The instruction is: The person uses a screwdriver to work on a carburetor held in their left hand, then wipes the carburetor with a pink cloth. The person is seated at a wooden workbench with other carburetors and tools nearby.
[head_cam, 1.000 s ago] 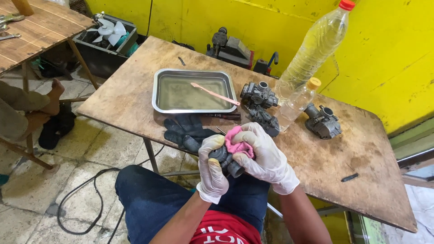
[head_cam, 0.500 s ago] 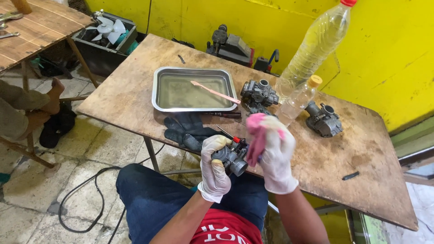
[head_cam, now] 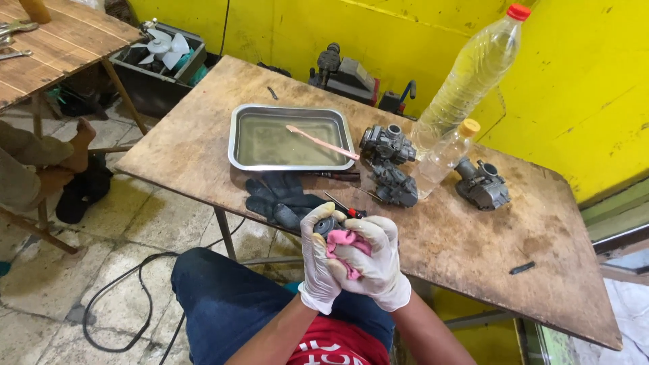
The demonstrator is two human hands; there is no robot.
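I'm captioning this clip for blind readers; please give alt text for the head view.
Two white-gloved hands, left hand and right hand, hold a small dark metal part and a pink rag at a wooden table bearing a liquid-filled metal tray, carburetors and bottles.

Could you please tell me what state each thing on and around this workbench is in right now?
Left hand: gloved, gripping the small dark metal part.
Right hand: gloved, pressing the pink rag onto that part.
Metal tray: holds yellowish liquid, pink brush lying in it.
Large plastic bottle: capped, leaning, partly filled.
Small bottle: capped.
Black gloves: lying unused.
Carburetors: resting on the table.
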